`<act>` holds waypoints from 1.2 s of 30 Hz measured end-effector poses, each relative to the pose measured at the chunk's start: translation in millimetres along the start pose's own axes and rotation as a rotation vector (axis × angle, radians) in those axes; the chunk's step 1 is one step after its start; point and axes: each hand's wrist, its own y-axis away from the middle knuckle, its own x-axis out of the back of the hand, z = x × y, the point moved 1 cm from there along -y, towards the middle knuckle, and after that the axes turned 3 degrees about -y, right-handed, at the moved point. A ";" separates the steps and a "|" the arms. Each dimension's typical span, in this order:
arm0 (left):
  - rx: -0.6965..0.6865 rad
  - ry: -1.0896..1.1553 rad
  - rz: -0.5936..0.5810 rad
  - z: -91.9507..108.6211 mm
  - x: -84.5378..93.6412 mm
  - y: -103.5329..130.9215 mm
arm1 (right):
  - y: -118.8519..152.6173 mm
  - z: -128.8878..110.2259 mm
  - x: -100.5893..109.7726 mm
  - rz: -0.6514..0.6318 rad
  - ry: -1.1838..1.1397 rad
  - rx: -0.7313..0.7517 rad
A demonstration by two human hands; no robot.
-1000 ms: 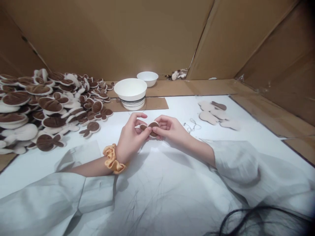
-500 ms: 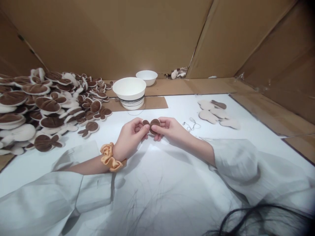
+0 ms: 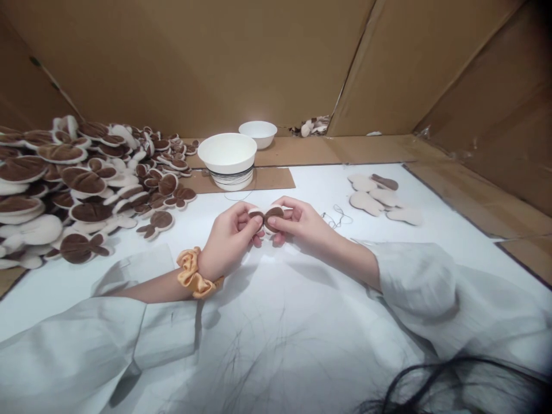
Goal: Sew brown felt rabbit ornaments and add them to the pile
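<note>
Above the white table, my left hand (image 3: 228, 233) and my right hand (image 3: 304, 225) meet with a small brown-and-cream plush piece (image 3: 275, 213) between them. Two rounded brown lobes show, joined at a narrow middle. Each hand pinches one side, thumb on the brown face and fingers behind, so the back is hidden. A little right of my right hand lies a loose tangle of dark thread (image 3: 340, 216). Further right are several flat, peanut-shaped cream fabric pieces (image 3: 364, 202), one brown side up (image 3: 384, 182).
A large pile of brown-and-cream rabbit-shaped plush pieces (image 3: 86, 181) covers the left side. Behind my hands stand a white bowl wound with dark thread (image 3: 227, 155) and a smaller white bowl (image 3: 259, 133). Cardboard walls (image 3: 207, 63) enclose the table's back and sides.
The plush piece has tilted in my fingers, its right lobe turned, and more cream edge shows at the top. Both hands have risen slightly in view and keep their pinch.
</note>
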 end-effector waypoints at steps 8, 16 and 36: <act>-0.024 0.030 -0.022 -2.4 -1.8 1.7 | 1.2 -3.1 -4.2 -0.090 0.078 -0.001; -0.016 0.090 -0.004 3.0 -3.6 1.9 | 2.8 -4.7 -7.7 -0.106 -0.099 0.016; -0.017 -0.011 0.066 -6.5 2.3 -1.5 | -1.8 1.3 2.4 -0.036 0.049 0.019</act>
